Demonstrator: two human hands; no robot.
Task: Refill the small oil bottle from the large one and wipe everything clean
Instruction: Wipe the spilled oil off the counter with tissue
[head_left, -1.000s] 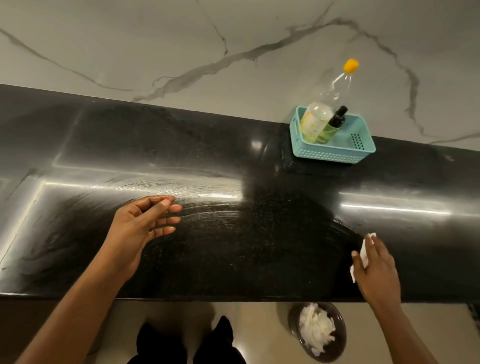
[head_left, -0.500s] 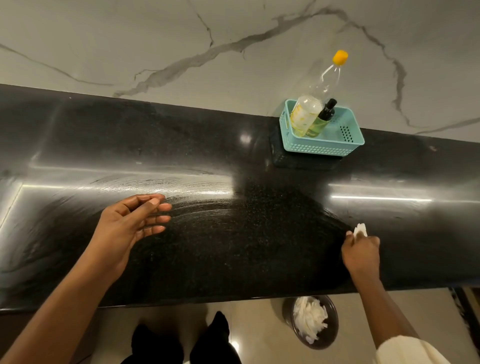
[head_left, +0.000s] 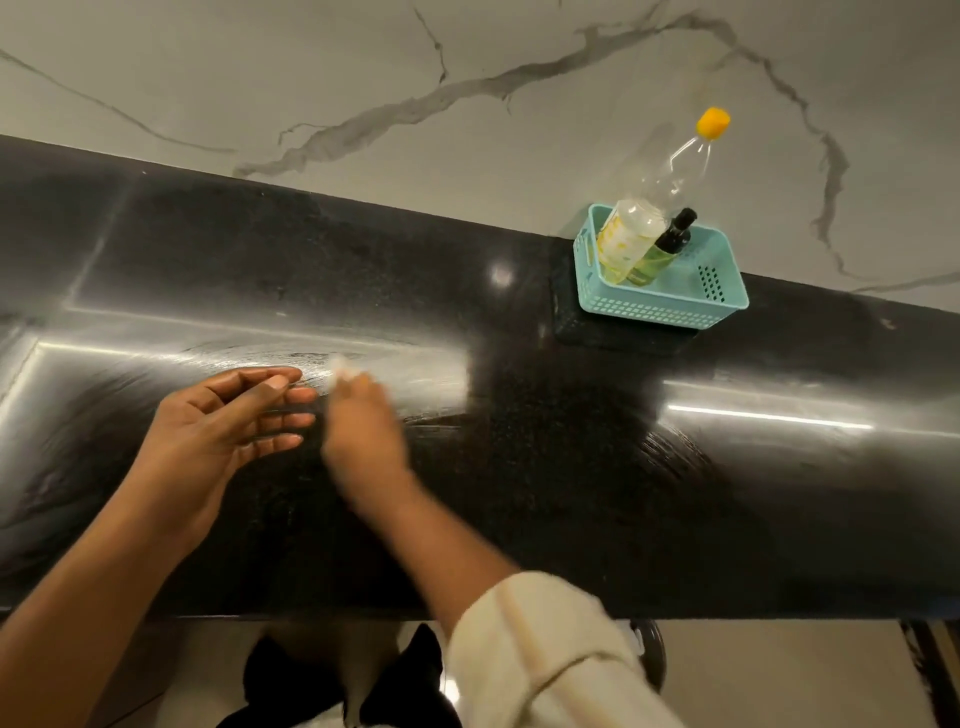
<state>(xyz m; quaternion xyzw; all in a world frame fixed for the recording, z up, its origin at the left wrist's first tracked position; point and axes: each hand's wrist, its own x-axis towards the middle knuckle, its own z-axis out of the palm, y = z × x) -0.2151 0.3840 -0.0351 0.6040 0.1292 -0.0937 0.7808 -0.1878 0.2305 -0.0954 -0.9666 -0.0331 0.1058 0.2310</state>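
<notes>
L. hand (head_left: 228, 421) hovers over the black counter (head_left: 571, 493), fingers (head_left: 280, 383) loosely spread, holding nothing. R. hand (head_left: 363, 436), blurred, is just beside it & pinches a small white tissue (head_left: 340, 366) above the smeared zone. Large oil bottle (head_left: 660, 192) w/ yellow cap and small oil bottle (head_left: 657, 254) w/ black cap stand in the teal basket (head_left: 665, 306) at the counter's back edge, well apart from both hands.
</notes>
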